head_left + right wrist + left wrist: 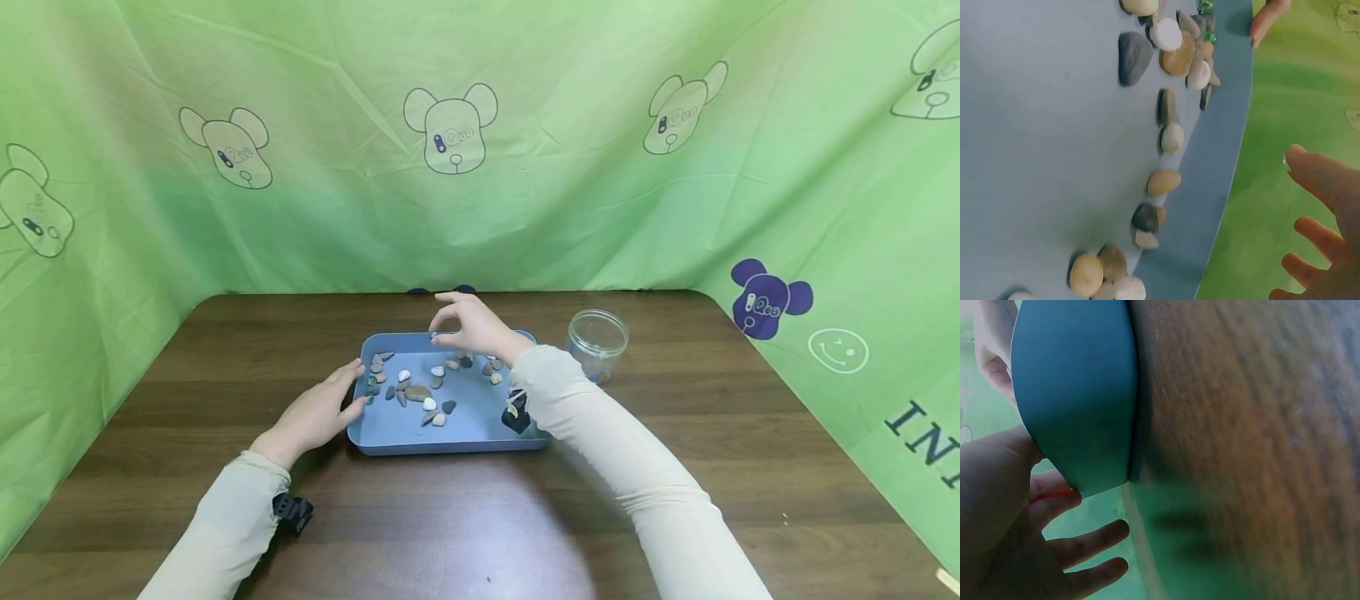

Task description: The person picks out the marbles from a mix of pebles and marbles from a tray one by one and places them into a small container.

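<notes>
A shallow blue tray (450, 444) sits mid-table with several pebbles (417, 392) scattered in it, grey, brown and white. My left hand (330, 407) rests against the tray's left rim, fingers fairly straight; in the left wrist view the tray's corner (1072, 394) touches that palm (1004, 506). Over the tray's far edge hovers my right hand (442, 333), thumb and forefinger pinched on something tiny and pale. The right wrist view shows the pebbles (1163, 182) near the rim, a green glass bead (1205, 6), and a fingertip (1300, 164) with a clear speck at its end.
An open clear jar (597, 343) stands on the brown wooden table (750, 433) just right of the tray. Green cloth with bear prints (450, 129) walls in the back and both sides. Small black cameras sit at both wrists.
</notes>
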Available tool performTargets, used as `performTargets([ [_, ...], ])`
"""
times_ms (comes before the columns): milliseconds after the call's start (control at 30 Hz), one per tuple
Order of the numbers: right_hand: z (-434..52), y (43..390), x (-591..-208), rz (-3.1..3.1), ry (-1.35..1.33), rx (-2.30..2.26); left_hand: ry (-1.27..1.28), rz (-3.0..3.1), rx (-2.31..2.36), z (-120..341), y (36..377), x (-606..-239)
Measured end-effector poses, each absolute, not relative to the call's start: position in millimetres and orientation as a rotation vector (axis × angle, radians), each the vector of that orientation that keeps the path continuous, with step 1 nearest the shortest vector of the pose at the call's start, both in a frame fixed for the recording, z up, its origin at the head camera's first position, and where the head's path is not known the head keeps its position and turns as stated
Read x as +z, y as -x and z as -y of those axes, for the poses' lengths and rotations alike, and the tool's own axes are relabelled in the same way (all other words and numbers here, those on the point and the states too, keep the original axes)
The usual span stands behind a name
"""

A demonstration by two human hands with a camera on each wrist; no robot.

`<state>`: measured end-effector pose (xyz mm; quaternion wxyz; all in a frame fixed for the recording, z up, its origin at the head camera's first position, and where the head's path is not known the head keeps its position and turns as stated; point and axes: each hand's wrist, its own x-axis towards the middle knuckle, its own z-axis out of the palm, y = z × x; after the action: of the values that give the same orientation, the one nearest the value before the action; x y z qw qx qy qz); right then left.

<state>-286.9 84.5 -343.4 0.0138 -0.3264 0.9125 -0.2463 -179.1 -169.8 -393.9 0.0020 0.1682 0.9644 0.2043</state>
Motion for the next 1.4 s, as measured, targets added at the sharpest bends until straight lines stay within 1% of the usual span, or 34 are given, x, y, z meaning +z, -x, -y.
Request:
performTargets([
  [667,-133.0,279.6,-338.3,-2.878,0.970,-0.861,-0.535,-3.032,0.645,170.2,179.1,-394.4],
  [1133,-172.2,263.8,-324.4,-2.940,0.901,-0.878,-0.533,-3.033,0.641,170.8,178.6,-395.1],
  [1400,-197.0,260.8,-323.7,-2.993,0.899,-0.908,-0.539,-3.034,0.647,170.6,178.4,-393.4],
])
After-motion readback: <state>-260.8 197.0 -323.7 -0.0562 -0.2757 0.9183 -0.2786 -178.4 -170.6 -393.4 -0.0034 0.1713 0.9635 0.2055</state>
